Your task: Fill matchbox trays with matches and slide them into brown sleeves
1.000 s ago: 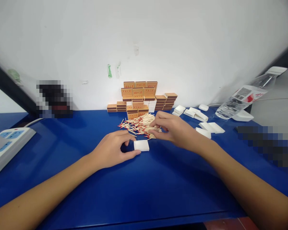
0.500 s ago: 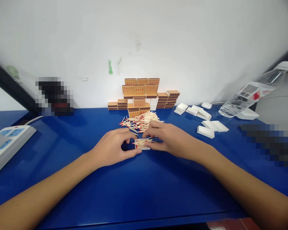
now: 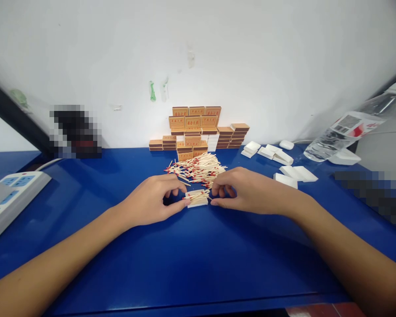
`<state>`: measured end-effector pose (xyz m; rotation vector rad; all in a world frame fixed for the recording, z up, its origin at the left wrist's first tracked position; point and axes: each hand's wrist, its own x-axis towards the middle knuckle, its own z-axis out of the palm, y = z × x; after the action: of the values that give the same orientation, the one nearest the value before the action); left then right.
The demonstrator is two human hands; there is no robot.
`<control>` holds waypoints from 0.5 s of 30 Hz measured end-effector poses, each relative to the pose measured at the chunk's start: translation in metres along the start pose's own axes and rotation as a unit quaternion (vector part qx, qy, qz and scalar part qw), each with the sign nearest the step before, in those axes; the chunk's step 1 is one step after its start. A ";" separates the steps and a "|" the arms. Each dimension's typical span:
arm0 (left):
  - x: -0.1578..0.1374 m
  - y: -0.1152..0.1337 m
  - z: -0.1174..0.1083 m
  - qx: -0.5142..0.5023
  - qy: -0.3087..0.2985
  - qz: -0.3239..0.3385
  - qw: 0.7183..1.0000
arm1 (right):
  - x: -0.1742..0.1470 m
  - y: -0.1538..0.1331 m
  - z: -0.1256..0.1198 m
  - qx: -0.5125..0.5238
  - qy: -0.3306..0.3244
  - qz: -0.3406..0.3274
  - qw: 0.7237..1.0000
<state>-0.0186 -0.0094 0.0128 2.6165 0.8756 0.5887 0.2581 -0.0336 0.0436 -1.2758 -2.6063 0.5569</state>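
A small white matchbox tray (image 3: 198,204) lies on the blue table with several red-tipped matches (image 3: 199,196) in it, some at a slant. My left hand (image 3: 155,198) grips the tray's left end between thumb and bent fingers. At the right end, close to the match ends, is my right hand (image 3: 247,191), its thumb and curled fingers apart with nothing seen between them. Just behind the tray spreads a heap of loose matches (image 3: 201,167), partly hidden by my right hand.
Stacked matchboxes (image 3: 193,125) stand against the wall. White empty trays (image 3: 298,173) lie at the right, near a tilted clear bottle (image 3: 343,127) and a blurred dark object (image 3: 369,193). A power strip (image 3: 20,189) sits at the left on the blue table (image 3: 185,264).
My right hand has drawn back to the right from over the tray, and its fingers have parted from the matches. My left hand stays at the tray's left end. The view has shifted slightly.
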 end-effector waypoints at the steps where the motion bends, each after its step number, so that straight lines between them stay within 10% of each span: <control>1: 0.000 0.000 0.000 -0.002 0.000 -0.002 1.000 | 0.001 -0.001 0.000 0.001 -0.002 -0.003 1.000; 15: 0.001 0.002 -0.001 0.003 0.007 -0.007 1.000 | 0.002 0.005 0.010 0.022 -0.005 -0.003 1.000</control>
<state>-0.0175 -0.0103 0.0146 2.6132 0.9012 0.6028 0.2569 -0.0322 0.0323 -1.2536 -2.5903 0.6183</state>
